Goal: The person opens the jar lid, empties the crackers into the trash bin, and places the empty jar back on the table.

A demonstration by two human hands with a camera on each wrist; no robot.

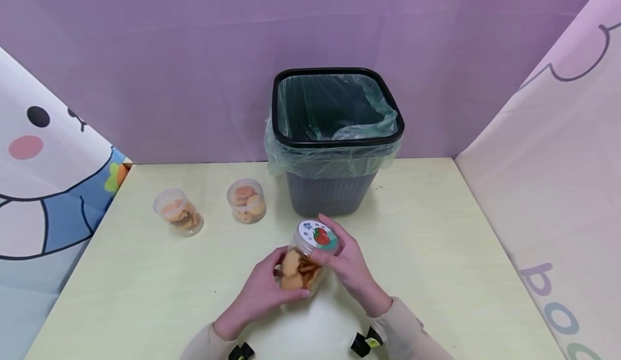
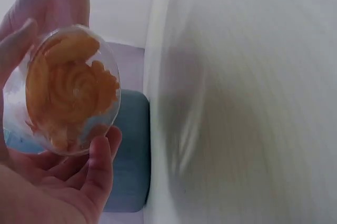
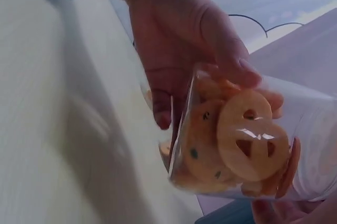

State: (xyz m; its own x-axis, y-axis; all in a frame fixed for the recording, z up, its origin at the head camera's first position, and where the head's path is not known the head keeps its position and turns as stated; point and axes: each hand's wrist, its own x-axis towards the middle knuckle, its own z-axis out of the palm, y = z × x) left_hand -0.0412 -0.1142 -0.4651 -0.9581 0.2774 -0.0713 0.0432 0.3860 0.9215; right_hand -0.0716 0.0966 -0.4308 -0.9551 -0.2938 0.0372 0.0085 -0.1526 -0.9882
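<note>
A clear plastic jar of cookies (image 1: 297, 272) is held tilted above the front middle of the table. Its round lid (image 1: 317, 235) carries a strawberry picture. My left hand (image 1: 264, 289) grips the lower body, thumb in front. The right hand (image 1: 350, 265) holds the top around the lid, fingers and thumb on either side. In the left wrist view, the jar's round bottom (image 2: 73, 95) shows a swirled cookie through it. Seen from the right wrist, the jar (image 3: 247, 139) has pretzel-shaped and spotted cookies behind its clear wall.
A dark bin (image 1: 330, 193) lined with a green bag stands at the back of the table (image 1: 427, 274). Left of it are two clear jars of cookies, one nearer (image 1: 246, 201) and one farther left (image 1: 179, 213). A purple cloth (image 1: 194, 80) hangs behind.
</note>
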